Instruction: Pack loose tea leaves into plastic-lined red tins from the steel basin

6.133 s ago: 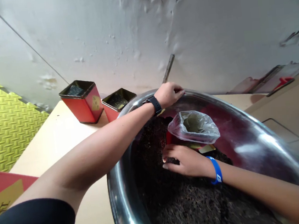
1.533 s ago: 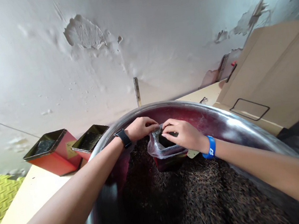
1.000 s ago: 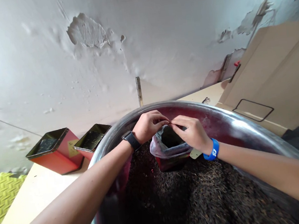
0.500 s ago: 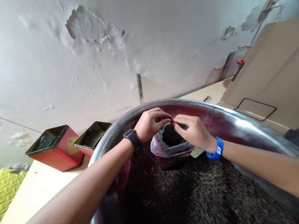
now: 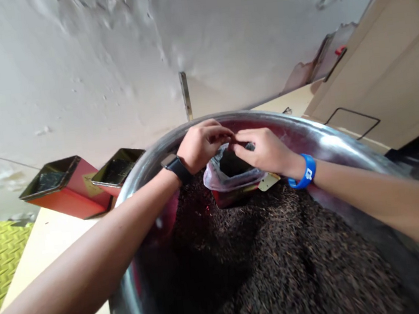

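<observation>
A red tin (image 5: 232, 197) lined with a clear plastic bag (image 5: 217, 176) stands among loose dark leaves, which look like dry tea (image 5: 290, 253), in a large metal basin (image 5: 133, 290). The bag's mouth is folded over the tin's rim, and dark contents show inside. My left hand (image 5: 203, 145), below a black watch, pinches at the far side of the bag's mouth. Fingertips nearly touching it, my right hand (image 5: 264, 148) with a blue wristband is closed at the same edge. The fingers partly hide the pinched plastic. A pale tag (image 5: 269, 181) sticks out beside the tin's right side.
Two open red tins, a larger one (image 5: 67, 192) and a smaller one (image 5: 117, 172), stand left of the basin on a pale tabletop (image 5: 50, 248). A peeling wall (image 5: 111, 77) rises behind. Right of the basin is a cardboard box (image 5: 383, 68). Yellow matting (image 5: 4, 268) lies at lower left.
The view has tilted down, so everything sits higher in the picture and more leaves show. My hands stay pinched together at the bag's far edge, with only slight finger movement.
</observation>
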`<state>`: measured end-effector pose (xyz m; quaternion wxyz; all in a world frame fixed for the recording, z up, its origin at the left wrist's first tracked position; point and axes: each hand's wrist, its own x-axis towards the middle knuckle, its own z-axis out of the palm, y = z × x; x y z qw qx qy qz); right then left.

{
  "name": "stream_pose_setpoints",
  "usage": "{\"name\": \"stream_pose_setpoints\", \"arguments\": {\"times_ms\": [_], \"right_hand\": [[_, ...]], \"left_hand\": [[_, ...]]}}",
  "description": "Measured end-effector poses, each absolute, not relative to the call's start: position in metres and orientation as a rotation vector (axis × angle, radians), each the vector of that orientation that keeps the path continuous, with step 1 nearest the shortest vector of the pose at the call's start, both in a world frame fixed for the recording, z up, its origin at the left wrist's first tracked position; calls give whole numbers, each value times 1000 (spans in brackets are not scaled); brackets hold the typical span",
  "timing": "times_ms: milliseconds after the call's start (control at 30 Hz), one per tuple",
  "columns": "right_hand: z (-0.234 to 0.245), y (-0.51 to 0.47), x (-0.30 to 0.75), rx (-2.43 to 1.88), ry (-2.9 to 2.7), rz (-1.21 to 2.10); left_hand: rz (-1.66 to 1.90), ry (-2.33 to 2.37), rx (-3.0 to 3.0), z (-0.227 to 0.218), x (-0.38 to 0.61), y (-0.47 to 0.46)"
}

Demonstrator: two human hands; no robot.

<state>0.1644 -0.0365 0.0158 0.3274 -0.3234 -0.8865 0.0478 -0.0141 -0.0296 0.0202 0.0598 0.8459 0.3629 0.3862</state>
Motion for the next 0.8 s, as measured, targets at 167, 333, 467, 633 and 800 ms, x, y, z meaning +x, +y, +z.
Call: {"name": "stream_pose_setpoints", "arguments": {"times_ms": [167,333,467,633,800], "right_hand": [[24,-43,167,-932,-2346,59],[20,-37,171,-973,-2503,13],[18,-37,174,-918,-2521,-62],[29,-59,166,-740,-2484,12],[13,-92,151,-291,-2991,588]], "left_hand": [[1079,1147,2572,25,-11,-35],[921,1100,2703,20,-14,-28],[855,1115,2726,14,-20,-18],[807,1230,2691,8,-26,-11],[600,1273,2612,2,-32,-6]]}}
